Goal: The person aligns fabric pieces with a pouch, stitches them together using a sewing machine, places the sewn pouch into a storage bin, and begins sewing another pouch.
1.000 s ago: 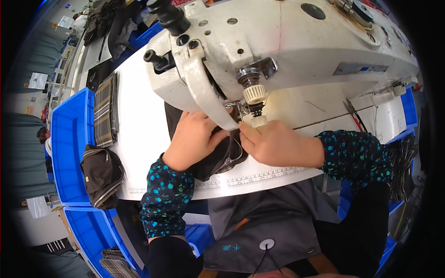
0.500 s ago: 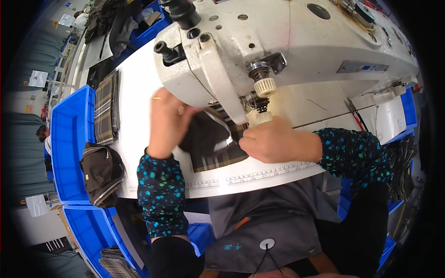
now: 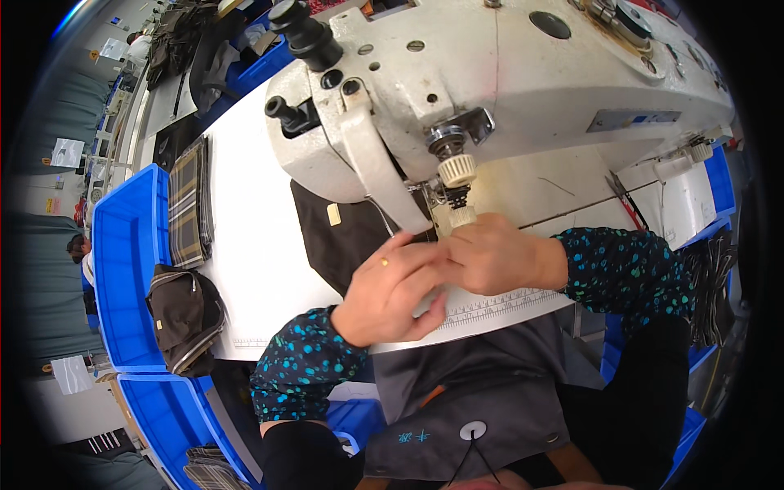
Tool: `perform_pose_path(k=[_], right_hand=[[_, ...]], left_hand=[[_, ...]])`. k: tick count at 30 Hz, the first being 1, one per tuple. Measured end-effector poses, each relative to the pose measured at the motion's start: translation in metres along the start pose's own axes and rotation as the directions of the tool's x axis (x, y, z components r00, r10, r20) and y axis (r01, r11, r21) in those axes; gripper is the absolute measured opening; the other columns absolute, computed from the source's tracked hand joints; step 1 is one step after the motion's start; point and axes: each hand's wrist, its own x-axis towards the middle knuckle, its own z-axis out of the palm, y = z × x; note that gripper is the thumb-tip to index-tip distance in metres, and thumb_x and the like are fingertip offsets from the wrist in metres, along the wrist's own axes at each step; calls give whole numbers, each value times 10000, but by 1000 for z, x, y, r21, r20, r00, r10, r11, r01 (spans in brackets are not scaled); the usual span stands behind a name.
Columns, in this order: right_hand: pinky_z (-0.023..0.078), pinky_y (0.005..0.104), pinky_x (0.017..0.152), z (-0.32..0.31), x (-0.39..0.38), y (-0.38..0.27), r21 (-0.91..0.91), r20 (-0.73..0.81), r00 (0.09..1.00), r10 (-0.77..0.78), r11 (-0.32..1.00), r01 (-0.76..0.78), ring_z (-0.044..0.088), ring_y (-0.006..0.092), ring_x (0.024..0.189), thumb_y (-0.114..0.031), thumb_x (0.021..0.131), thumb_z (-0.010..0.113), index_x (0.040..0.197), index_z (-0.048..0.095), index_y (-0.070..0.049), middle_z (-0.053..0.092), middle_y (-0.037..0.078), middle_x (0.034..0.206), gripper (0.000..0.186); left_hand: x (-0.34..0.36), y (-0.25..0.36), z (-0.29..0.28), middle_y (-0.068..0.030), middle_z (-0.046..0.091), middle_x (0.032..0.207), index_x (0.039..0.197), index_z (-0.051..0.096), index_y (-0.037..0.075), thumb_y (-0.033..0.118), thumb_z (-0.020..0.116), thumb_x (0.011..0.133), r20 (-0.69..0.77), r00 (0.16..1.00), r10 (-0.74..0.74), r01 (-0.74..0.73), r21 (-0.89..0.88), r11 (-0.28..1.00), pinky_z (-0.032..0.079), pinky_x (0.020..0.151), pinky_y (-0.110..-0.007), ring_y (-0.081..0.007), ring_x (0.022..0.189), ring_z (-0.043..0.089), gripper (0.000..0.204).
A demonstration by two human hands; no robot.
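A dark brown fabric piece (image 3: 339,245) with a small pale tag lies under the head of a white sewing machine (image 3: 523,73). My left hand (image 3: 392,294), with a ring on one finger, rests over the fabric's near edge. Its fingers stretch to my right fingertips, and its thumb stands apart from them. Just in front of the machine's needle area is my right hand (image 3: 498,257), its fingers pressed together. What they pinch, if anything, is hidden behind the left fingers.
A brown pouch (image 3: 184,318) and folded plaid fabric (image 3: 188,204) are at the table's left edge, beside a blue bin (image 3: 122,269). Scissors with red handles (image 3: 627,204) lie right of the machine. A ruler strip (image 3: 490,310) runs along the front edge.
My left hand has come from the far left of the fabric toward me and right, meeting the right hand. The fabric has shifted and turned, and its pale tag now shows.
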Motion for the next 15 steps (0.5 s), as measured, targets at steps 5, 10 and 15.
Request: perform_pose_path(k=[5, 10, 15], right_hand=[[451, 311, 477, -3, 0, 2, -46, -59, 997, 42, 998, -45, 586, 146, 573, -171, 727, 662, 746, 588, -125, 515, -12, 693, 89], [445, 318, 472, -1, 2, 7, -50, -127, 988, 89, 994, -96, 575, 173, 562, -134, 711, 701, 724, 553, -131, 503, -4, 683, 148], [448, 327, 458, 2, 10, 9, 58, -241, 941, 237, 971, -230, 572, 193, 545, -121, 717, 705, 731, 574, -125, 512, -9, 665, 132]], left_hand=[[8, -4, -3, -44, 627, 1034, 1169, 601, 68, 151, 795, 698, 169, 941, -292, 191, 445, 875, 238, 1109, -760, -253, 972, 627, 517], [11, -9, -19, 15, 626, 1007, 1216, 639, 128, 106, 767, 716, 179, 959, -218, 116, 454, 884, 187, 1112, -779, -206, 1040, 616, 517], [5, -22, -19, 60, 546, 861, 1093, 771, 229, 156, 764, 757, 67, 998, -6, -29, 505, 863, 265, 1112, -680, -161, 990, 588, 344]])
